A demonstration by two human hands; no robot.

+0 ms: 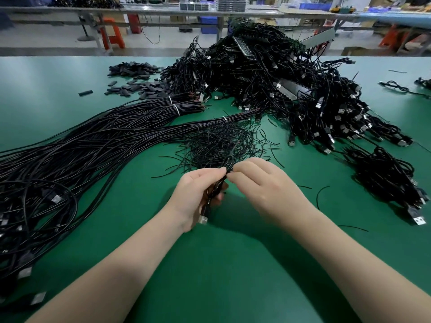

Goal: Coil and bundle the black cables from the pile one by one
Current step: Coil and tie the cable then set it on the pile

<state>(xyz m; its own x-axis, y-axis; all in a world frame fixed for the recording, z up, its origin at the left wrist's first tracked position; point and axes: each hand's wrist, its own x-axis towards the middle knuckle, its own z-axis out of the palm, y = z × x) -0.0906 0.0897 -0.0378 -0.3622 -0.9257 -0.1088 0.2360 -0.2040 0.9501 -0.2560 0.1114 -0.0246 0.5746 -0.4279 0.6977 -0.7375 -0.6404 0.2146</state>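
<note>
Coiled USB cable (215, 191), clamped in my left hand (198, 194) above the green mat (221, 264), was being tied: my right hand (261, 180) pinched a twist tie (233, 152) at its top, which I judged next needed winding tight.

Green table (221, 264) fills the near view, w/ a long grey workbench (149, 10) running across the room behind it. Under that bench: an orange stool (111, 32) towards the left, a blue bin (208, 24) nr the middle, pale grey floor (53, 40) beneath. On the bench top at right, blue crates (314, 5) & blurred clutter; light soft, even.
</note>
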